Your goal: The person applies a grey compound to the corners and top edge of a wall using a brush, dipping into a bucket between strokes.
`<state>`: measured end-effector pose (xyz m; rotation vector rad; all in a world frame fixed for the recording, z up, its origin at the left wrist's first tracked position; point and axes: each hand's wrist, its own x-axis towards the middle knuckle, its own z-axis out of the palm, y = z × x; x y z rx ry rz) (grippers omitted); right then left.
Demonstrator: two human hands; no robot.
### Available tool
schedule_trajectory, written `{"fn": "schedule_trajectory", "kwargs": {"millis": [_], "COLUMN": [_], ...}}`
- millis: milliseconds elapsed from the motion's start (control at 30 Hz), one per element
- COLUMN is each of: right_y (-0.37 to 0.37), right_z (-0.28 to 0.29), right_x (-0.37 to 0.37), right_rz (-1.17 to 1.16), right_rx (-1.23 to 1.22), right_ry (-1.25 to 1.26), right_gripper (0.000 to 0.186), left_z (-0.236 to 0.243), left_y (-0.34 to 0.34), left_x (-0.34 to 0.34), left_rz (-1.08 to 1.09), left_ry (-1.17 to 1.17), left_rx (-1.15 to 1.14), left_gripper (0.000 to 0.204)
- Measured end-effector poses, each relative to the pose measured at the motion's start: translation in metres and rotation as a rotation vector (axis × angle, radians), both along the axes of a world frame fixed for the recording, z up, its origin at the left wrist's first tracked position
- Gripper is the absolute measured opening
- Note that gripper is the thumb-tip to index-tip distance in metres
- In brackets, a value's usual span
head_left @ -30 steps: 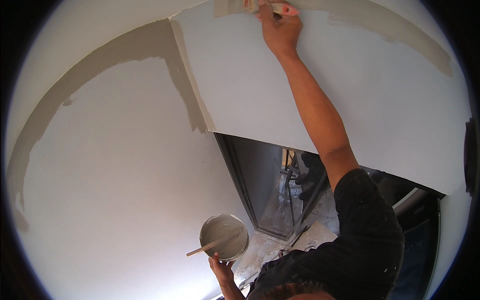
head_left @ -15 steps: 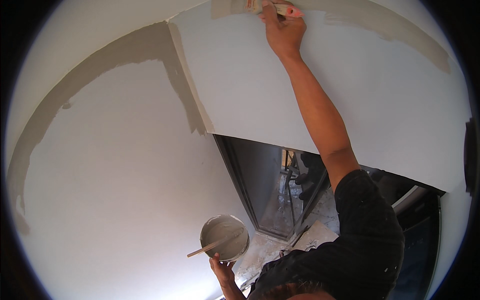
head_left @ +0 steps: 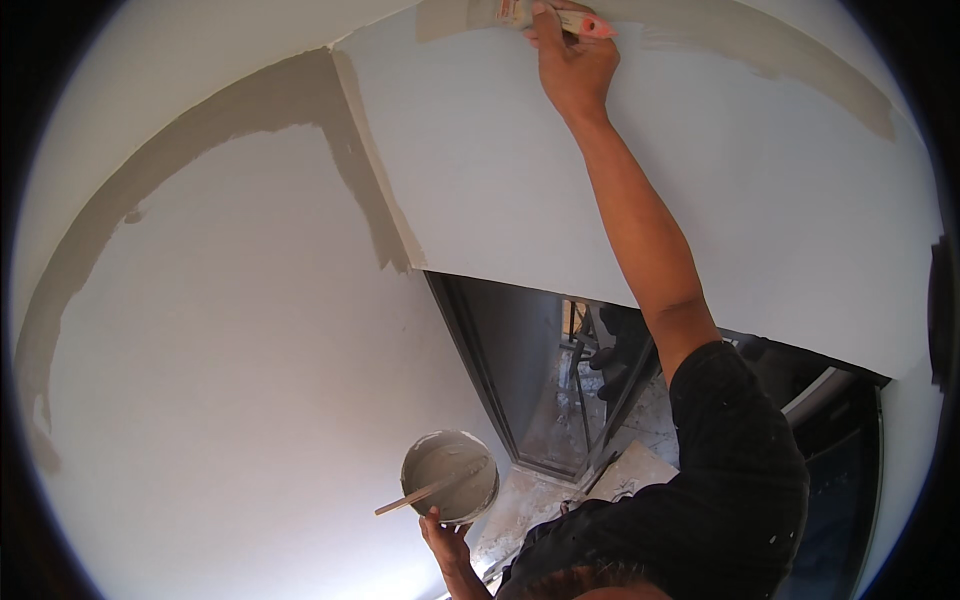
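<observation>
Brush (head_left: 514, 13) shifted right along wall (head_left: 480, 130), pinched in right hand (head_left: 578, 75); left hand (head_left: 446, 542) clasping bucket (head_left: 445, 438)

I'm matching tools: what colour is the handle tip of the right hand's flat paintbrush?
The handle tip is pinkish red, clearest in the head view.

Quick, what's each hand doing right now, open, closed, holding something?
Left hand: holding the bucket, thumb near its rim.
Right hand: closed around the handle of the brush.
</observation>
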<state>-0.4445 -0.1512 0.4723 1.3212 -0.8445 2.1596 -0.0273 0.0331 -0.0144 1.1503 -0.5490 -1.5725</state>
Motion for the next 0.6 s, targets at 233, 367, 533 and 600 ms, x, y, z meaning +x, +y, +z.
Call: {"fn": "schedule_trajectory", "kwargs": {"millis": [233, 367, 533, 600], "right_y": [0.004, 0.0056, 0.0083, 0.0104], "right_z": [0.0015, 0.0002, 0.0005, 0.0003], "right_x": [0.0027, -0.0003, -0.0043, -0.0039], "right_rz": [0.096, 0.11, 0.134, 0.096], "right_rx": [-0.035, -0.056, -0.057, -0.045], "right_ry": [-0.032, -0.015, -0.016, -0.013], "right_gripper": [0.016, 0.015, 0.014, 0.015], "left_z": [-0.0022, -0.0038, -0.0057, -0.0065], "left_y": [-0.0006, -0.0009, -0.0016, -0.0019], "left_x": [0.0017, 0.002, 0.003, 0.0036], "left_rz": [-0.003, -0.006, -0.006, -0.005], "left_ry": [0.004, 0.004, -0.001, 0.004], "left_rx": [-0.002, -0.002, 0.007, 0.002], "left_gripper": [0.07, 0.07, 0.069, 0.068]}}
